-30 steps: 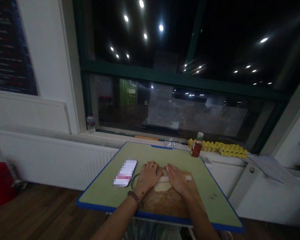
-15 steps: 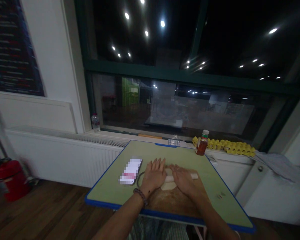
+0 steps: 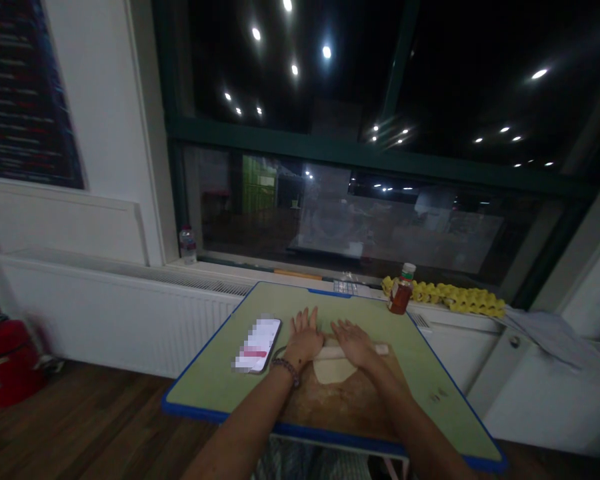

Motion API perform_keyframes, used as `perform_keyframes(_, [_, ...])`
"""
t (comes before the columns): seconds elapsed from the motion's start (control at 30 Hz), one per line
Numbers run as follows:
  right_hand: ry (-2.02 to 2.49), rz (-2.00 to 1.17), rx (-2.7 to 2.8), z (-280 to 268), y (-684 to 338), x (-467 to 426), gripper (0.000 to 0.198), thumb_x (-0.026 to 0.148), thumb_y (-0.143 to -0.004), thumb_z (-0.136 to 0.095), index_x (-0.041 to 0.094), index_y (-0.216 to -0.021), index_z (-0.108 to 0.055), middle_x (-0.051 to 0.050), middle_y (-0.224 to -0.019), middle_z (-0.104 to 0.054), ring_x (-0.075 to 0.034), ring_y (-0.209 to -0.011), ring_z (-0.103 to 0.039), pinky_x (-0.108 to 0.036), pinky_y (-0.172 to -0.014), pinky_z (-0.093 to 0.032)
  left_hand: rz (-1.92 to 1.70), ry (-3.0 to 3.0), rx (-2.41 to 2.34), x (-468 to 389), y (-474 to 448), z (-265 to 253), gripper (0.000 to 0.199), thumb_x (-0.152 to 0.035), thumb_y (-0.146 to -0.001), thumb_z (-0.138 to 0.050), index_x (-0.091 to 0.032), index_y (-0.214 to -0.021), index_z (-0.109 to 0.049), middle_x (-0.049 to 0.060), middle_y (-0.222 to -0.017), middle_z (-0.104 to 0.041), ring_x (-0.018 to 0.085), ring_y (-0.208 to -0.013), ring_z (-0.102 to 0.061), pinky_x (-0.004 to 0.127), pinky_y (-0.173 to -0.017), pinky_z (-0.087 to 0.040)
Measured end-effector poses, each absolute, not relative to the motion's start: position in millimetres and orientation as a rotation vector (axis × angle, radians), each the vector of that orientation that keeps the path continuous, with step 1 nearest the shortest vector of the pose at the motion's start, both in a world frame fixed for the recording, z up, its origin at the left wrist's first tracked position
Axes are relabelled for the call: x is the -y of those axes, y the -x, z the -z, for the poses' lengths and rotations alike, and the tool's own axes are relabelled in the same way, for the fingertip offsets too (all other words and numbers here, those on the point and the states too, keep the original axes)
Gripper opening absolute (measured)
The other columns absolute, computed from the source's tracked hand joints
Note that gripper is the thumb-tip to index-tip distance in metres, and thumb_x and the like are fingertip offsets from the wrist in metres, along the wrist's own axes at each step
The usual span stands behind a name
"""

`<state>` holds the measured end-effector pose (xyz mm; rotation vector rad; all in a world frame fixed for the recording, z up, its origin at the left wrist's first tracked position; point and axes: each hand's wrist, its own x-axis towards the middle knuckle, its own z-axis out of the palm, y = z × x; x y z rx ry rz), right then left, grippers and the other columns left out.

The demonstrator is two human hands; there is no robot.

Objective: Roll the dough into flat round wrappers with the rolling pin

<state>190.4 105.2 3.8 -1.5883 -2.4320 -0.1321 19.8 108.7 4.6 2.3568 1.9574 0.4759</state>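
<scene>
On the board (image 3: 345,410), the rolling pin (image 3: 329,352) lies under the right hand (image 3: 354,342).

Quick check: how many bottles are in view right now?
2: a clear bottle at the left end of the windowsill, and a reddish-brown bottle at the far right corner of the table. Others may be hidden.
</scene>
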Motion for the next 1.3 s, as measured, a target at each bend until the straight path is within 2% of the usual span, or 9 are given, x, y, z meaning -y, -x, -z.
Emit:
perform_keyframes(0.17, [1.591, 0.105, 2.419, -10, -182, -127, 0.046, 0.015, -0.088, -0.044, 0.019, -0.133, -0.055, -0.012, -0.137, -0.054, -0.022, -0.130, -0.047, -0.040, -0.108, -0.037, -0.565, -2.329, -2.071, -119, -21, -10, 0.066, -0.023, -0.087, -0.039, -0.006, -0.149, -0.025, 0.022, -0.154, -0.027, 0.036, -0.141, -0.025, 0.053, -0.112, -0.018])
perform_keyframes(0.33, [1.541, 0.035, 2.489, -3, -188, -120, 0.045, 0.013, -0.088, -0.041, 0.018, -0.130, -0.058, -0.009, -0.138, -0.053, -0.018, -0.129, -0.048, -0.034, -0.111, -0.033, -0.528, -2.487, -1.931, -100, -22, -6, 0.058, -0.026, -0.092, -0.033, -0.006, -0.146, -0.032, 0.020, -0.153, -0.031, 0.035, -0.140, -0.027, 0.051, -0.114, -0.018])
perform_keyframes(0.47, [1.430, -0.052, 2.524, 9, -207, -95, 0.046, 0.020, -0.094, -0.031, 0.017, -0.135, -0.053, -0.006, -0.143, -0.048, -0.017, -0.137, -0.037, -0.036, -0.115, -0.028, -0.602, -2.638, -1.746, -70, -22, -3, 0.051, -0.029, -0.096, -0.027, -0.017, -0.144, -0.038, 0.012, -0.151, -0.038, 0.030, -0.139, -0.031, 0.052, -0.114, -0.018])
perform_keyframes(0.53, [1.410, -0.097, 2.504, 12, -215, -86, 0.050, 0.028, -0.099, -0.022, 0.016, -0.143, -0.042, -0.006, -0.149, -0.040, -0.018, -0.140, -0.030, -0.040, -0.116, -0.024, -0.643, -2.692, -1.694, -60, -23, -1, 0.048, -0.031, -0.097, -0.028, -0.022, -0.143, -0.040, 0.009, -0.151, -0.039, 0.029, -0.138, -0.032, 0.054, -0.113, -0.018])
perform_keyframes(0.63, [1.453, -0.113, 2.536, 9, -216, -88, 0.053, 0.030, -0.099, -0.017, 0.014, -0.146, -0.038, -0.009, -0.151, -0.035, -0.019, -0.141, -0.029, -0.042, -0.117, -0.020, -0.680, -2.694, -1.766, -62, -26, 1, 0.047, -0.031, -0.096, -0.031, -0.026, -0.142, -0.041, 0.006, -0.152, -0.039, 0.029, -0.138, -0.033, 0.055, -0.112, -0.022])
perform_keyframes(0.87, [1.782, 0.007, 2.483, -16, -181, -127, 0.054, 0.027, -0.096, -0.023, 0.019, -0.148, -0.034, -0.007, -0.154, -0.030, -0.022, -0.145, -0.019, -0.044, -0.116, -0.014, -0.752, -2.615, -2.048, -103, -25, -5, 0.052, -0.027, -0.092, -0.038, -0.009, -0.141, -0.040, 0.016, -0.147, -0.042, 0.030, -0.136, -0.036, 0.048, -0.114, -0.024])
perform_keyframes(1.03, [1.841, -0.016, 2.402, -19, -174, -138, 0.061, 0.033, -0.094, -0.027, 0.014, -0.152, -0.022, -0.006, -0.155, -0.029, -0.023, -0.144, -0.020, -0.041, -0.116, -0.015, -0.767, -2.545, -2.136, -111, -25, -7, 0.050, -0.024, -0.090, -0.040, -0.007, -0.137, -0.044, 0.017, -0.142, -0.047, 0.031, -0.133, -0.039, 0.048, -0.114, -0.023])
perform_keyframes(1.13, [1.840, -0.025, 2.403, -16, -177, -137, 0.061, 0.037, -0.094, -0.029, 0.013, -0.151, -0.025, -0.008, -0.153, -0.033, -0.025, -0.143, -0.024, -0.042, -0.115, -0.018, -0.734, -2.566, -2.118, -107, -26, -4, 0.049, -0.026, -0.092, -0.038, -0.009, -0.137, -0.045, 0.016, -0.142, -0.048, 0.030, -0.133, -0.039, 0.049, -0.114, -0.022])
perform_keyframes(1.3, [1.689, -0.034, 2.537, -15, -186, -122, 0.051, 0.028, -0.092, -0.035, 0.020, -0.141, -0.046, -0.003, -0.149, -0.040, -0.021, -0.137, -0.037, -0.034, -0.114, -0.023, -0.645, -2.588, -2.019, -90, -27, 1, 0.049, -0.032, -0.095, -0.032, -0.010, -0.137, -0.045, 0.015, -0.141, -0.050, 0.031, -0.134, -0.039, 0.053, -0.114, -0.021])
